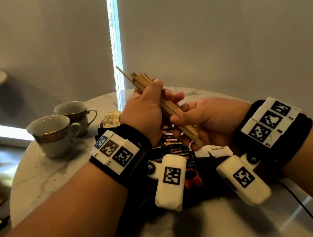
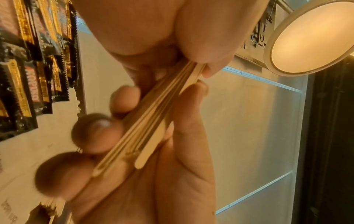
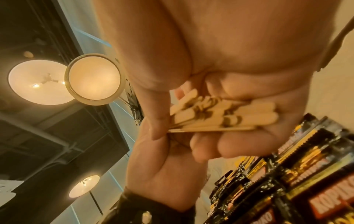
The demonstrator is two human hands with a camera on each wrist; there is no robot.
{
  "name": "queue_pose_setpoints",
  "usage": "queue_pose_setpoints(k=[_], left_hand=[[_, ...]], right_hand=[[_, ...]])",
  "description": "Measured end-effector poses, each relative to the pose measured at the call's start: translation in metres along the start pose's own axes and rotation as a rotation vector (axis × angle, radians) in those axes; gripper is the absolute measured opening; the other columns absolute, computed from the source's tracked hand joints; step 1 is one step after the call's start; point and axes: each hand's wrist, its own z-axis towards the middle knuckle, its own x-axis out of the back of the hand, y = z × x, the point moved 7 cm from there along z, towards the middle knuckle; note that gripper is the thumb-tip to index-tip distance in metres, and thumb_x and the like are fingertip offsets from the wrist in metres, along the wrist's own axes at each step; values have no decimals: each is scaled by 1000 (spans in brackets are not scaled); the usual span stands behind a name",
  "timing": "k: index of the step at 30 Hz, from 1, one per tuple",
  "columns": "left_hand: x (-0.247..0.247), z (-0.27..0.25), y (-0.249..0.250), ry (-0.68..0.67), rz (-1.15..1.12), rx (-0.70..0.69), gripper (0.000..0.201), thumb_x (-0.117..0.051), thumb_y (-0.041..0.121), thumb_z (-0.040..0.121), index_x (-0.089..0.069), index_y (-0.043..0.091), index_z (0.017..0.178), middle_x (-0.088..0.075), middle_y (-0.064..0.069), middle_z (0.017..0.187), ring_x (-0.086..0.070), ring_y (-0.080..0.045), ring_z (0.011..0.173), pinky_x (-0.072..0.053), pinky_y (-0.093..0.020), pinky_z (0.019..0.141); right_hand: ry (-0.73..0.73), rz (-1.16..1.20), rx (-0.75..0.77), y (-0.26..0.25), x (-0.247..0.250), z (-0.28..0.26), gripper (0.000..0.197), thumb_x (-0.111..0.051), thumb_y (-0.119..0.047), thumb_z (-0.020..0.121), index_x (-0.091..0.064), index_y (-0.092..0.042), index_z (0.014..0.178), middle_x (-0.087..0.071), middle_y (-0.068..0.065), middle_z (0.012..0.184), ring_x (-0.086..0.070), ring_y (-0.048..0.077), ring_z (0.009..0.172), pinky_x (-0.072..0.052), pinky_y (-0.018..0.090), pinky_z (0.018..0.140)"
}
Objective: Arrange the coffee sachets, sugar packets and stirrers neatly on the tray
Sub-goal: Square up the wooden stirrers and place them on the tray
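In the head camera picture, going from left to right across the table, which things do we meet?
Nearer teacup → farther teacup → left hand gripping the wooden stirrers → right hand holding their lower end.

Bundle of wooden stirrers [image 1: 166,104] in both hands' grip above coffee sachets [image 1: 170,139].

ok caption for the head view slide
Both hands, left hand and right hand, grip a bundle of wooden stirrers above coffee sachets.

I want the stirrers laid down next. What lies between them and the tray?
The stirrers are held by both the left hand and right hand above the coffee sachets lying below; the tray itself is mostly hidden.
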Motion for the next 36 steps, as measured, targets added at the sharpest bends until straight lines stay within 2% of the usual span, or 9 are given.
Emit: queue_pose_setpoints(k=[5,13,16,21,24,27,29,33,36], left_hand=[[-3,1,-4,-26,-58,-14,13,-66,19,95,-55,14,91,-59,-1,71,-65,-20,69,-56,-43,77],[-15,-8,-1,-150,-77,31,29,-68,33,89,-50,17,72,-49,3,61,-57,-15,59,-53,-35,66],[-9,-5,6,-56,-104,-18,37,-66,38,93,-49,18,66,-45,4,57,-53,-13,55,-52,-40,74],[2,0,14,38,-193,-101,30,-66,38,94,-50,17,80,-49,3,64,-55,-15,63,-57,-42,77],[-2,-1,12,39,-205,-136,32,-65,40,93,-51,16,77,-52,2,64,-57,-16,64,-56,-40,76],[-13,-6,1,37,-182,-147,31,-68,38,88,-52,13,79,-55,0,65,-59,-17,63,-56,-39,75],[-17,-9,-2,28,-163,-158,31,-70,37,84,-53,11,81,-55,-2,65,-59,-18,63,-57,-40,74],[-15,-9,2,17,-166,-188,35,-74,39,74,-53,12,81,-56,-1,66,-61,-16,63,-56,-39,73],[-17,-11,-6,34,-150,-164,33,-76,37,73,-57,12,81,-58,-2,66,-63,-18,64,-56,-39,70]], right_hand=[[-29,18,30,3,-6,-5,6,-62,-20,86,-60,-14,85,-50,4,66,-39,11,46,-25,22,44],[-95,183,23,10,-8,-5,10,-65,-19,81,-65,-12,87,-55,6,67,-43,10,43,-28,18,38],[-41,355,40,17,1,-5,41,-68,-41,82,-67,-6,104,-65,11,84,-60,17,61,-46,23,52],[177,643,26,25,26,-9,91,-47,-73,83,-53,5,130,-68,25,116,-71,34,94,-60,38,77],[146,811,129,22,23,-8,104,-45,-80,80,-43,4,141,-59,32,130,-65,44,111,-54,47,95],[-89,955,266,12,-1,-9,114,-56,-80,72,-38,6,145,-46,27,146,-49,44,132,-32,53,115],[-126,992,320,9,-3,-10,115,-59,-79,69,-40,6,144,-47,24,146,-47,43,134,-28,55,117],[77,899,222,18,14,-6,113,-48,-85,70,-39,1,144,-55,28,137,-55,45,125,-40,50,108],[-58,1012,287,10,0,-8,118,-55,-83,68,-38,4,145,-49,29,142,-49,47,130,-34,55,114]])
